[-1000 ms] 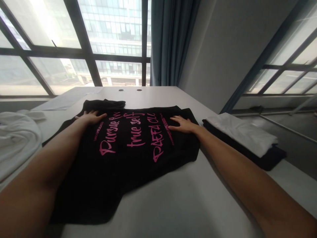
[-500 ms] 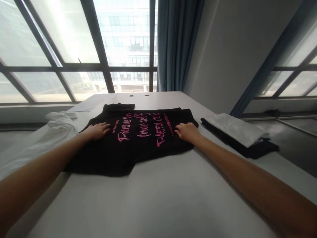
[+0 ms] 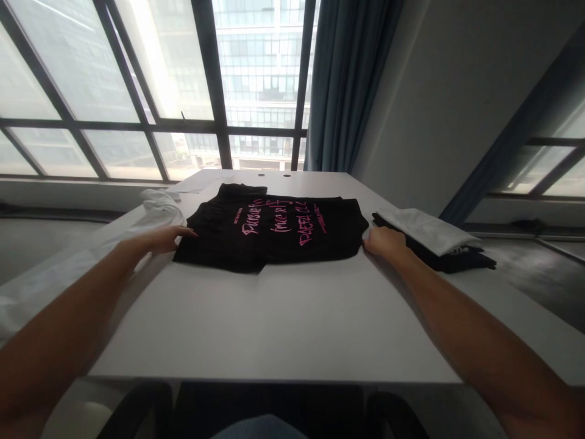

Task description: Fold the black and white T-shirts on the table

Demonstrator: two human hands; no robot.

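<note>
A black T-shirt (image 3: 283,244) with pink lettering lies spread sideways on the white table (image 3: 274,323), its sleeve parts towards the left. At its left end, my left hand (image 3: 167,239) is closed on the edge of the cloth, one finger lying over the top. My right hand (image 3: 384,241) pinches the right edge of the shirt near its front corner; the fingertips are partly hidden behind the hand.
Crumpled white cloth (image 3: 159,207) lies along the table's left side. To the right sits a stack with a folded white garment (image 3: 425,228) over a dark garment (image 3: 443,262). White paper (image 3: 196,181) rests at the back left. Windows and a blue curtain (image 3: 347,91) stand behind.
Both hands have moved from lying on top of the shirt to its left and right ends. The shirt's near left part now reaches less far towards me. My view has shifted back and left.
</note>
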